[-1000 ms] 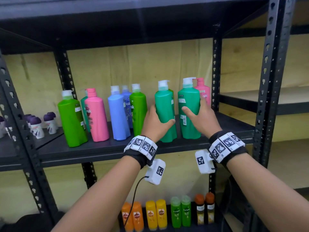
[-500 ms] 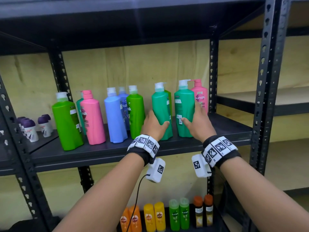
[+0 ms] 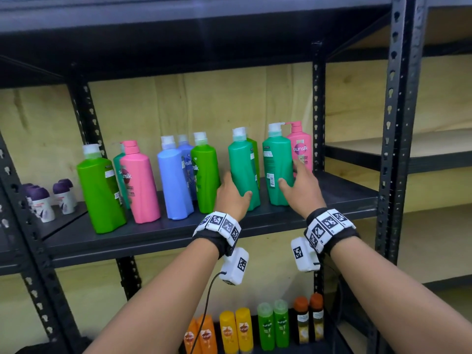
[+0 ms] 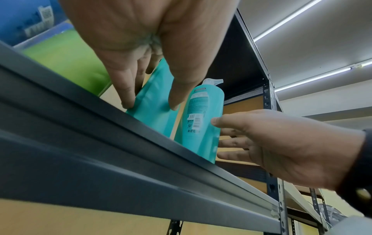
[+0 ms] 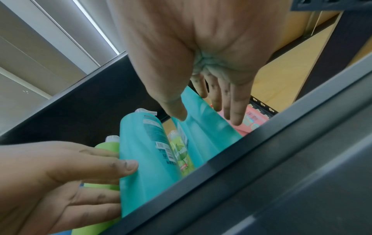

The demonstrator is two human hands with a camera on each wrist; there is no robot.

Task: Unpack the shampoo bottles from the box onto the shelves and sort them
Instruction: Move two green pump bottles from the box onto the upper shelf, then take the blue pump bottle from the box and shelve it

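Two teal pump bottles stand side by side on the black middle shelf (image 3: 153, 241). My left hand (image 3: 231, 195) grips the left teal bottle (image 3: 242, 164), thumb on its front and fingers round its left side; that bottle (image 4: 153, 95) leans slightly. My right hand (image 3: 298, 190) has straight, spread fingers beside the right teal bottle (image 3: 277, 169), and only the thumb tip touches that bottle (image 5: 203, 120). In the right wrist view the left teal bottle (image 5: 145, 151) sits by the shelf's front lip. No box is in view.
Left of the teal pair stand a green bottle (image 3: 204, 175), blue bottle (image 3: 173, 180), pink bottle (image 3: 140, 185) and light green bottle (image 3: 99, 190). Another pink bottle (image 3: 301, 149) stands behind my right hand. Small purple-capped bottles (image 3: 40, 203) sit far left, small bottles (image 3: 242, 328) below. A steel post (image 3: 398, 123) stands right.
Both teal bottles have slid farther back from the shelf's front edge. My right hand's fingers have straightened away from its bottle, while my left hand keeps its hold.
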